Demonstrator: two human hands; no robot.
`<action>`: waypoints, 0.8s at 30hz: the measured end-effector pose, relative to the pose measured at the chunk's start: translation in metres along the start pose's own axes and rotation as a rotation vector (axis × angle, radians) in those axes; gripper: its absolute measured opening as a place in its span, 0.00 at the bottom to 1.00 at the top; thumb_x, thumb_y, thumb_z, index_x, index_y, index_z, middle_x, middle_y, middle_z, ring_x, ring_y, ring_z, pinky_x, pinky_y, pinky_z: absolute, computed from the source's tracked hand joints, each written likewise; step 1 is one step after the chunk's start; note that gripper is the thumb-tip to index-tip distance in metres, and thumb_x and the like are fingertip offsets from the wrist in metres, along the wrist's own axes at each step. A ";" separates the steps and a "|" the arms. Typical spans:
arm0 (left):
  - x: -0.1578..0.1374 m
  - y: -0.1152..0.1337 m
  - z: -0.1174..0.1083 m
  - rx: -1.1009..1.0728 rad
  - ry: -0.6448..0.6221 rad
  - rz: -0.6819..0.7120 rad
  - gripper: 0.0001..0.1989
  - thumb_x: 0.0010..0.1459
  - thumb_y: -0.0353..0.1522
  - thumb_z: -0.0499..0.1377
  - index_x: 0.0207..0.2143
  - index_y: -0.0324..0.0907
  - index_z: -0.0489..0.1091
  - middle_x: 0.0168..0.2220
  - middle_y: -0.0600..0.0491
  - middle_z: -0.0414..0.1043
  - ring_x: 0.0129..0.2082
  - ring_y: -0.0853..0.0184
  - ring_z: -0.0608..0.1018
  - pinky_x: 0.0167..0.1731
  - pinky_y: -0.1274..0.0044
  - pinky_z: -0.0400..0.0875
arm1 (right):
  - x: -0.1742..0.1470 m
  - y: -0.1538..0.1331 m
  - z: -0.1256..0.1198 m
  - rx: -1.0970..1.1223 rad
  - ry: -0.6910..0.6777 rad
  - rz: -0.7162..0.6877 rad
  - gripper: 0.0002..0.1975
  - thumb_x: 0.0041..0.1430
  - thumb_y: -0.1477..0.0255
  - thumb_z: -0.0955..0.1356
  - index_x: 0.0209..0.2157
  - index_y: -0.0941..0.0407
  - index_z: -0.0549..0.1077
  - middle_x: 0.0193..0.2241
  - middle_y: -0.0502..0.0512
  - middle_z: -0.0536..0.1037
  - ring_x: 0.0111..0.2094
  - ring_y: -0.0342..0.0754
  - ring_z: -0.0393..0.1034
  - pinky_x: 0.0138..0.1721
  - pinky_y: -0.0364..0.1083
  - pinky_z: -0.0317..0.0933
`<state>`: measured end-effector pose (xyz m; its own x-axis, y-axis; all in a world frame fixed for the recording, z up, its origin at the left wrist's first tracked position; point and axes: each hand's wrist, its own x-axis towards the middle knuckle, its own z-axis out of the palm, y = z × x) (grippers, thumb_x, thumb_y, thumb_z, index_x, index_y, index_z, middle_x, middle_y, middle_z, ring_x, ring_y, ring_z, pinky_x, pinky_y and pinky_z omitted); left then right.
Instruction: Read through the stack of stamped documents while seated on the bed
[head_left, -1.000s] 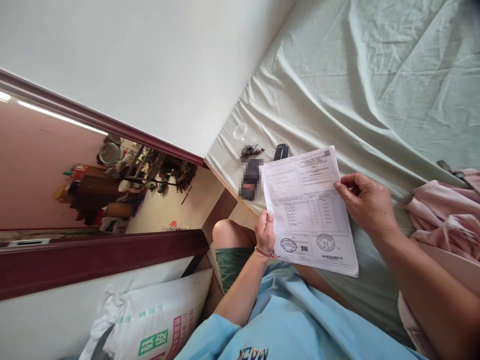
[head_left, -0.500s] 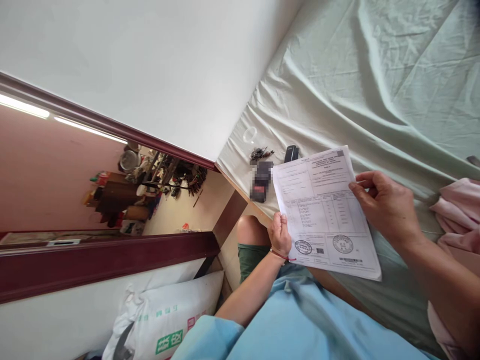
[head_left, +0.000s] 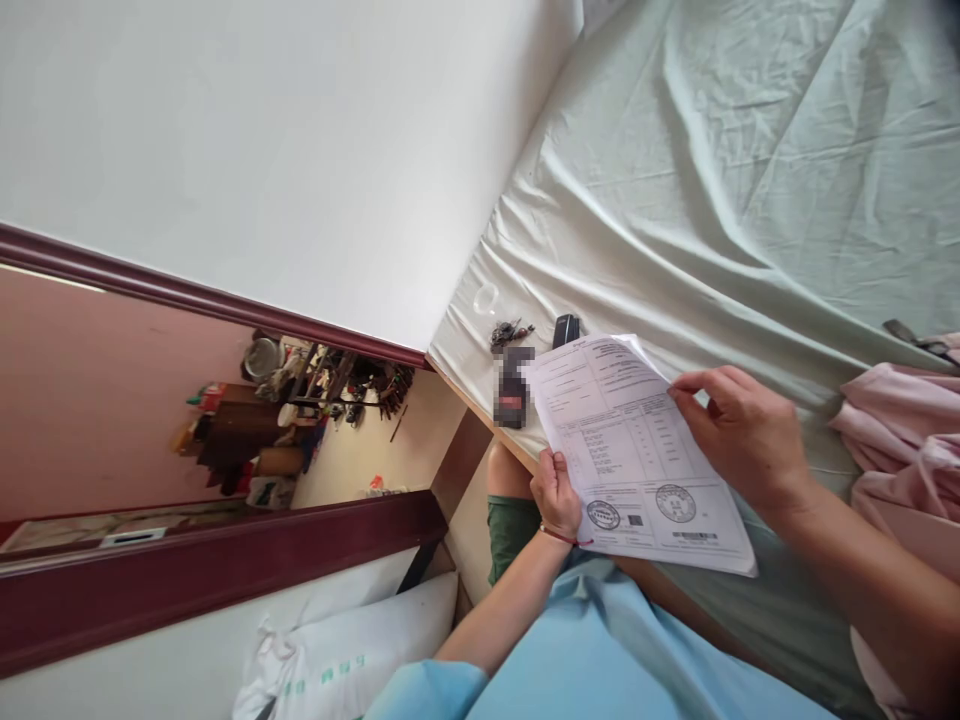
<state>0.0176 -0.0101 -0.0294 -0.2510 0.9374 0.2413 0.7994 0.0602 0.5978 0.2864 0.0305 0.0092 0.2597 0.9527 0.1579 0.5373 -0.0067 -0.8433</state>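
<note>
The left hand (head_left: 557, 497) is gripping the left edge of a stamped, printed document stack (head_left: 675, 470), thumb resting on the front face. The right hand (head_left: 746, 430) is pinching the upper right edge between thumb and index finger; the number of sheets held cannot be told. The stack is sitting at a slant over the near side of the pale green bedsheet (head_left: 750, 200). A black case (head_left: 565, 330) is lying just beyond its top edge, and pink cloth (head_left: 892, 420) is lying to the right. The step in hand appears to be separating pages at that corner. Turning one would be requiring a firm left grip and a light, single-sheet right pinch.
</note>
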 end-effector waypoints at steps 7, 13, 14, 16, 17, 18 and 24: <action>0.001 0.000 -0.004 0.126 -0.058 0.028 0.26 0.73 0.53 0.44 0.33 0.46 0.65 0.25 0.52 0.70 0.26 0.65 0.72 0.29 0.74 0.64 | -0.004 -0.003 0.005 -0.011 0.045 -0.029 0.11 0.69 0.66 0.66 0.38 0.52 0.80 0.37 0.55 0.82 0.27 0.47 0.70 0.30 0.48 0.56; 0.000 0.009 -0.002 0.130 -0.062 0.036 0.26 0.74 0.51 0.42 0.32 0.46 0.64 0.24 0.52 0.69 0.25 0.65 0.71 0.28 0.73 0.63 | -0.005 -0.001 0.007 -0.063 0.066 -0.031 0.11 0.69 0.66 0.66 0.38 0.52 0.81 0.37 0.53 0.83 0.26 0.45 0.68 0.29 0.47 0.53; 0.000 0.009 -0.001 0.131 -0.056 0.044 0.26 0.74 0.51 0.42 0.31 0.46 0.64 0.24 0.52 0.69 0.25 0.65 0.71 0.28 0.73 0.63 | -0.004 -0.001 0.007 -0.075 0.072 -0.028 0.11 0.69 0.66 0.66 0.38 0.52 0.81 0.37 0.53 0.83 0.25 0.45 0.68 0.29 0.47 0.53; 0.002 0.009 0.000 0.133 -0.046 0.058 0.26 0.74 0.51 0.42 0.29 0.46 0.62 0.24 0.53 0.68 0.25 0.65 0.71 0.29 0.74 0.63 | -0.004 0.000 0.007 -0.099 0.083 -0.021 0.11 0.68 0.66 0.66 0.39 0.52 0.81 0.36 0.53 0.83 0.26 0.46 0.68 0.28 0.47 0.51; 0.002 0.008 0.001 0.137 -0.041 0.061 0.26 0.74 0.52 0.42 0.29 0.46 0.62 0.24 0.53 0.68 0.25 0.65 0.71 0.29 0.74 0.63 | -0.003 0.000 0.008 -0.112 0.085 -0.020 0.11 0.68 0.67 0.66 0.39 0.52 0.81 0.36 0.53 0.83 0.26 0.46 0.68 0.28 0.47 0.50; 0.003 0.007 0.001 0.141 -0.034 0.062 0.26 0.73 0.52 0.42 0.29 0.47 0.61 0.24 0.53 0.67 0.25 0.65 0.71 0.29 0.74 0.63 | -0.003 0.001 0.009 -0.125 0.084 -0.019 0.11 0.68 0.67 0.66 0.39 0.52 0.81 0.36 0.52 0.83 0.27 0.46 0.69 0.27 0.47 0.49; 0.006 0.003 0.003 0.114 -0.011 0.071 0.27 0.72 0.55 0.42 0.29 0.47 0.61 0.25 0.51 0.70 0.27 0.63 0.72 0.30 0.73 0.64 | -0.001 0.006 0.016 -0.125 0.112 -0.112 0.09 0.65 0.70 0.66 0.36 0.53 0.79 0.41 0.57 0.82 0.37 0.52 0.72 0.30 0.48 0.54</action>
<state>0.0207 -0.0037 -0.0284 -0.1862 0.9443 0.2712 0.8718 0.0315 0.4888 0.2764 0.0343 -0.0044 0.2770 0.9098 0.3091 0.6614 0.0528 -0.7481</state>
